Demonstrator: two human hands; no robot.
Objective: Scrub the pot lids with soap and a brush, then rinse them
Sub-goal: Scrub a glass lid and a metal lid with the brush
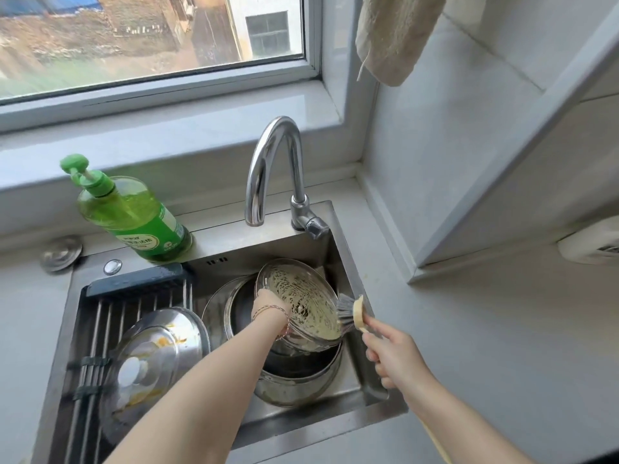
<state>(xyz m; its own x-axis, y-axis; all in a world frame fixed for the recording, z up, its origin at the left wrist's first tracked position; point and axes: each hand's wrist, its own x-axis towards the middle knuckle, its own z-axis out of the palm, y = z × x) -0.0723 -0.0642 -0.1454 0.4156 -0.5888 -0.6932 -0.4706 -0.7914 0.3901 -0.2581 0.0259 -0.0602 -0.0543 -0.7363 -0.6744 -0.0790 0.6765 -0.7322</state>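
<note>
The glass lid (pixel 303 296), smeared with yellowish suds, is held tilted over a steel pot (pixel 294 386) that stands in the sink (pixel 336 252). The left hand (pixel 271 309) grips its near rim, fingers curled round the edge. The right hand (pixel 392 356) is closed round the handle of a brush (pixel 350 313), whose bristles touch the lid's right edge. A soiled steel lid (pixel 157 349) lies on the drain rack (pixel 134 296) to the left. A green soap bottle (pixel 134 216) and the tap (pixel 271 162) stand on the sink's back ledge.
</note>
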